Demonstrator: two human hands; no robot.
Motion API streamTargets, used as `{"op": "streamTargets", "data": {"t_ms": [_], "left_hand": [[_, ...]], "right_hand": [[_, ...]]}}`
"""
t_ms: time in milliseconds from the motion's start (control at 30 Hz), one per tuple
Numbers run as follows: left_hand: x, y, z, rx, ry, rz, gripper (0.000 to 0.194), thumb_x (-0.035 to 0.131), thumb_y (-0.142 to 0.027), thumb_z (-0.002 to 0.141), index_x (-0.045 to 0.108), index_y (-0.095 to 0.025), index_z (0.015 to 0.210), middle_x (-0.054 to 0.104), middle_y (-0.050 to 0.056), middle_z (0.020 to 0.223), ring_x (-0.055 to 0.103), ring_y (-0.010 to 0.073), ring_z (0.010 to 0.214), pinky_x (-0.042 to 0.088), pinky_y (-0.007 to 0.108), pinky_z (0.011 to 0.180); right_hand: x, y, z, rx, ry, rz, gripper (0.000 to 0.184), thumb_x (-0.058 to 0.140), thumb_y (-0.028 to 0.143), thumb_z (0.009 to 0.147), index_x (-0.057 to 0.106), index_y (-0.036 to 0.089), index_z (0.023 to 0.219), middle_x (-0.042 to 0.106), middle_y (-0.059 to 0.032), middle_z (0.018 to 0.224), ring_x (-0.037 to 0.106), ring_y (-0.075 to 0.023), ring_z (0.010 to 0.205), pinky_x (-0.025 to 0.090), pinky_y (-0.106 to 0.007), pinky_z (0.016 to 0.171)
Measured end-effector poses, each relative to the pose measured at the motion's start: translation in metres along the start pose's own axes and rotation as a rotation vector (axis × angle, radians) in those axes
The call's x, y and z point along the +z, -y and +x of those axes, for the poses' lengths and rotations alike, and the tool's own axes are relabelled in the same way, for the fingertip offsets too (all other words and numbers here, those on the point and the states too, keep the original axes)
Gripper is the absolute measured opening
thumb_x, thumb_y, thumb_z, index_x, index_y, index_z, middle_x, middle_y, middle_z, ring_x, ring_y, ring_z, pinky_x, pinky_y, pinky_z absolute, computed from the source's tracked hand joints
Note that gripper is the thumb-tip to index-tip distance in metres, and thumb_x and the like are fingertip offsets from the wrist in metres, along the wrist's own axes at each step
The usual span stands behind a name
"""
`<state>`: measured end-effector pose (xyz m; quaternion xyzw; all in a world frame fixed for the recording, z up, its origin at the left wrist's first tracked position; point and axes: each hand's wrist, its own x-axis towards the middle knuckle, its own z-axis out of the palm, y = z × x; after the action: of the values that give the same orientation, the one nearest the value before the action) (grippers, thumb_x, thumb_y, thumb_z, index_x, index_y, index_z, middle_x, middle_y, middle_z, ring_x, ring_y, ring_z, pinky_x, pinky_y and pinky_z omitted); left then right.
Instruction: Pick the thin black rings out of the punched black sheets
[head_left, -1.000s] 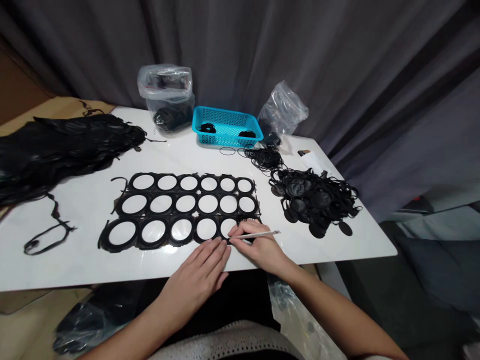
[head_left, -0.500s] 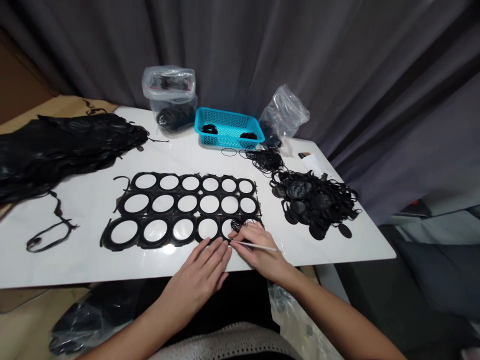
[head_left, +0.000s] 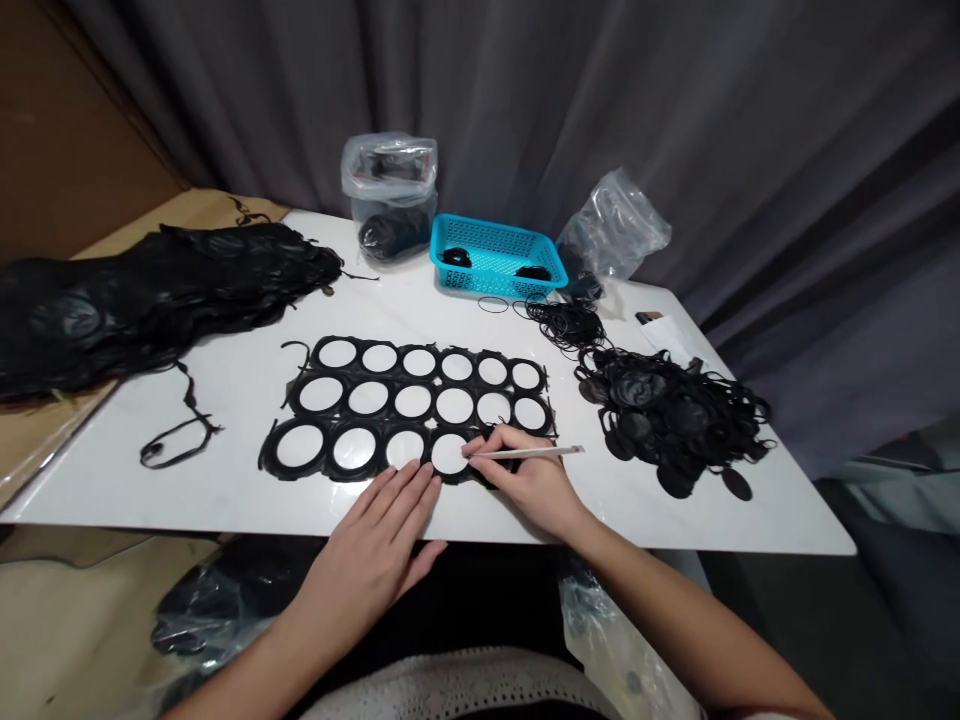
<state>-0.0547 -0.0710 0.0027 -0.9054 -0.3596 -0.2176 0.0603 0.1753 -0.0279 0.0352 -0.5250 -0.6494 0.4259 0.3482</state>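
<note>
The black rings [head_left: 391, 400] lie in three rows on the table [head_left: 225, 495], in front of the basket [head_left: 491, 236]. Left hand [head_left: 379, 535]: laid flat — fingers extended, fingertips at the near row. Right hand [head_left: 529, 480]: pinches the tool [head_left: 541, 452] at that row.

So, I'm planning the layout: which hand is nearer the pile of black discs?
Right. The right hand, gripping a thin tool, is left of the pile; the left hand lies farther left, at the joined black rings.
</note>
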Motion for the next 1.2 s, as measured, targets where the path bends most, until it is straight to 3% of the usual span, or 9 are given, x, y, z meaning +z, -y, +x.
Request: {"op": "streamTargets", "data": {"t_ms": [233,400,500,633,767,867,1000,1200], "left_hand": [[0.005,-0.006,-0.006,-0.064,0.023,-0.024,0.038,0.048,-0.030,0.102,0.058,-0.012,0.134,0.060,0.012,0.142,0.051,0.0334,0.134,0.036,0.049,0.112],[0.006,-0.003,-0.014,0.008,0.079,-0.047,0.042,0.052,-0.018,0.098,0.055,-0.019,0.139,0.057,0.006,0.146,0.041,0.0344,0.142,0.028,0.052,0.118],[0.002,0.001,-0.021,0.074,0.113,-0.097,0.047,0.054,-0.021,0.097,0.050,-0.021,0.144,0.052,0.007,0.150,0.038,0.0296,0.145,0.023,0.053,0.122],[-0.009,0.006,-0.026,0.086,0.114,-0.093,0.046,0.050,-0.016,0.098,0.049,-0.020,0.144,0.053,0.010,0.149,0.045,0.0244,0.141,0.030,0.047,0.120],[-0.021,0.015,-0.031,-0.095,0.008,-0.023,0.037,0.051,-0.020,0.100,0.057,-0.016,0.136,0.060,0.013,0.141,0.052,0.0272,0.134,0.039,0.046,0.114],[-0.025,0.022,-0.038,-0.178,-0.009,-0.015,0.037,0.053,-0.023,0.100,0.057,-0.017,0.136,0.065,0.011,0.133,0.056,0.0268,0.129,0.044,0.044,0.110],[-0.025,0.024,-0.046,-0.151,-0.016,-0.013,0.036,0.055,-0.022,0.099,0.058,-0.015,0.135,0.066,0.010,0.133,0.056,0.0277,0.128,0.042,0.044,0.110],[-0.017,0.020,-0.038,-0.100,-0.027,-0.050,0.034,0.054,-0.024,0.099,0.059,-0.016,0.132,0.066,0.009,0.134,0.058,0.0245,0.125,0.037,0.042,0.116]], "right_hand": [[0.010,0.005,0.002,-0.071,0.062,-0.130,0.015,0.066,0.022,0.089,0.061,0.023,0.075,0.078,0.0014,0.101,0.071,-0.0200,0.092,0.042,-0.038,0.090],[0.009,0.003,0.001,-0.078,0.078,-0.168,0.014,0.065,0.023,0.091,0.062,0.023,0.077,0.078,0.0004,0.099,0.071,-0.0208,0.091,0.042,-0.038,0.089],[0.009,0.002,0.001,-0.094,0.091,-0.204,0.012,0.064,0.023,0.091,0.063,0.024,0.079,0.078,-0.0002,0.098,0.070,-0.0213,0.090,0.043,-0.038,0.087],[0.010,0.002,0.002,-0.089,0.099,-0.232,0.011,0.064,0.025,0.091,0.063,0.024,0.080,0.078,-0.0006,0.099,0.069,-0.0217,0.088,0.045,-0.038,0.084],[0.013,0.002,0.004,-0.070,0.088,-0.214,0.014,0.064,0.029,0.091,0.062,0.024,0.078,0.077,-0.0022,0.098,0.069,-0.0236,0.088,0.048,-0.040,0.082],[0.016,0.002,0.005,-0.037,0.073,-0.170,0.016,0.063,0.031,0.091,0.062,0.024,0.077,0.077,-0.0043,0.100,0.069,-0.0250,0.090,0.050,-0.041,0.082],[0.024,0.006,0.009,-0.008,0.051,-0.109,0.017,0.064,0.032,0.091,0.061,0.024,0.076,0.077,-0.0045,0.101,0.070,-0.0244,0.091,0.050,-0.040,0.083],[0.046,0.020,0.018,-0.133,0.123,-0.165,0.012,0.065,0.027,0.091,0.064,0.024,0.079,0.077,-0.0031,0.099,0.068,-0.0228,0.091,0.046,-0.041,0.087]]}}
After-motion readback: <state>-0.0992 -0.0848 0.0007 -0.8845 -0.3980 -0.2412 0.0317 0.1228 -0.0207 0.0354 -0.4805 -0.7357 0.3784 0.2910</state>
